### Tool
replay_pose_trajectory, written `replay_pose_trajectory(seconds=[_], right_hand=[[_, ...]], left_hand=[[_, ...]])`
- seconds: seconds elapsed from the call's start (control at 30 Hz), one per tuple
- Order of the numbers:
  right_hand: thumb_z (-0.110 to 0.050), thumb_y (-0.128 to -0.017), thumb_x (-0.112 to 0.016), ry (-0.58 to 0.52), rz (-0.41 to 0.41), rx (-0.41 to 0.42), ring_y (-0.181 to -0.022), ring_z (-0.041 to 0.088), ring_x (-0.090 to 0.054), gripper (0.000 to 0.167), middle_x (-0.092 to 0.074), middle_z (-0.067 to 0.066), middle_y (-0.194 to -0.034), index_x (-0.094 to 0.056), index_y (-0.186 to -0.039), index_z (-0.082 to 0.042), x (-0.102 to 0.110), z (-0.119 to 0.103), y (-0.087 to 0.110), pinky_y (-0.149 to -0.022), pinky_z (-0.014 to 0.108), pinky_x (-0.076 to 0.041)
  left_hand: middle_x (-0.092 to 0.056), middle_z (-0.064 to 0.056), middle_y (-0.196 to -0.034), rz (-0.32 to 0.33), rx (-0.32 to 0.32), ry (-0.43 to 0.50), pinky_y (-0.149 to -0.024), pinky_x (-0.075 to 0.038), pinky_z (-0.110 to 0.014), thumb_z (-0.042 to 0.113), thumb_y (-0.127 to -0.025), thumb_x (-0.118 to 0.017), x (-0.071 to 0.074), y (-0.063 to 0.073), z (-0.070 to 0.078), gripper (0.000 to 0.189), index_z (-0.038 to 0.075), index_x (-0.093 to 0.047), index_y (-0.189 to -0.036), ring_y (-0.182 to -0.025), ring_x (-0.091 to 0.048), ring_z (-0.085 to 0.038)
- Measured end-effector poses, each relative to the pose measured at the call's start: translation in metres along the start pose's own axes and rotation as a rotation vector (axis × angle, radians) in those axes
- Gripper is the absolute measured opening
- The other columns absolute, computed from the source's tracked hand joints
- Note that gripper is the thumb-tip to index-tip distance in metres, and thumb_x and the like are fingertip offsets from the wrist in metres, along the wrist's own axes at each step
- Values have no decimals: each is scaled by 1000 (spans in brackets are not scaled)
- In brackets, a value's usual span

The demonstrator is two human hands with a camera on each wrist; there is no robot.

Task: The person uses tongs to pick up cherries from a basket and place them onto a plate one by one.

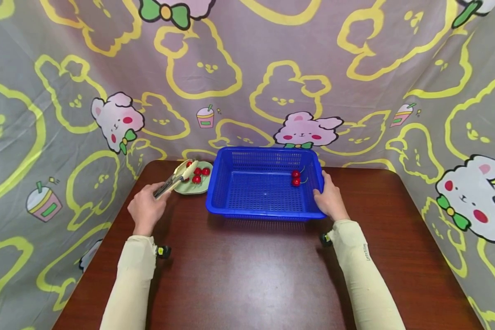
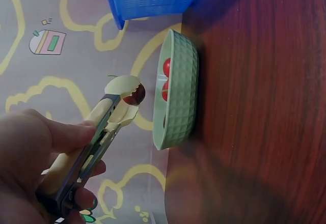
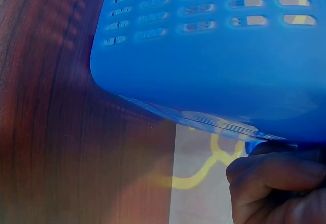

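Note:
In my left hand [image 1: 147,206] is a pair of cream-and-black tongs [image 2: 97,137], gripped along its handles. A red cherry [image 2: 135,95] sits between the tong tips, its stem showing behind them, above and beside the pale green bowl [image 2: 184,91]. Several red cherries [image 1: 196,179] lie in that bowl. My right hand [image 1: 332,196] holds the right rim of the blue basket [image 1: 265,214], thumb on the inner side. Two cherries [image 1: 295,181] with green stems rest inside the basket, toward its right wall. From the right wrist view, curled fingers [image 3: 270,175] show just under the rim.
Both containers stand on a dark brown table [image 1: 247,275], the bowl just left of the basket. A grey curtain [image 1: 231,114] with yellow cartoon outlines closes off the back and both sides. A small black wrist camera [image 1: 163,251] shows beside the left sleeve.

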State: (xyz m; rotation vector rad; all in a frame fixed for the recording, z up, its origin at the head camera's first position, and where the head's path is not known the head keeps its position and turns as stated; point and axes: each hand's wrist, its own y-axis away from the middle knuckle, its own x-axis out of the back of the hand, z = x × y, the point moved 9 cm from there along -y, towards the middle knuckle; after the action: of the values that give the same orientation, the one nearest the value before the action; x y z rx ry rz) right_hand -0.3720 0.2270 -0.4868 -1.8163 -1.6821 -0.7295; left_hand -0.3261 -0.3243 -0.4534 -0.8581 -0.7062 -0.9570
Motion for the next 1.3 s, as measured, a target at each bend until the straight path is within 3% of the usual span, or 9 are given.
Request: replay_pose_trajectory(seconds=[0.57,1.3], right_hand=[[-12,-101,-51,-7,11,11,-134,56,-50,70,-44,38,-151,-19,-163,0,1,-1,-1,-112,65,-39],[-12,-102,-50,-10,4,-1,-134,55,-50,70,-43,38,-151,-17,-164,-1,-1,2,0,-112,65,-39]], left_hand=[[-72,-17,-120,-35,24,-36,-73,-46,-59,33,-94,-72,-18,-6,-14,40,17,-71,-131,-96,-68,-48],[-70,-19,-122,-59,54,-50,-74,-46,-58,36,-94,-73,-23,-3,-15,47,15,-68,-136,-100,-68,-48]])
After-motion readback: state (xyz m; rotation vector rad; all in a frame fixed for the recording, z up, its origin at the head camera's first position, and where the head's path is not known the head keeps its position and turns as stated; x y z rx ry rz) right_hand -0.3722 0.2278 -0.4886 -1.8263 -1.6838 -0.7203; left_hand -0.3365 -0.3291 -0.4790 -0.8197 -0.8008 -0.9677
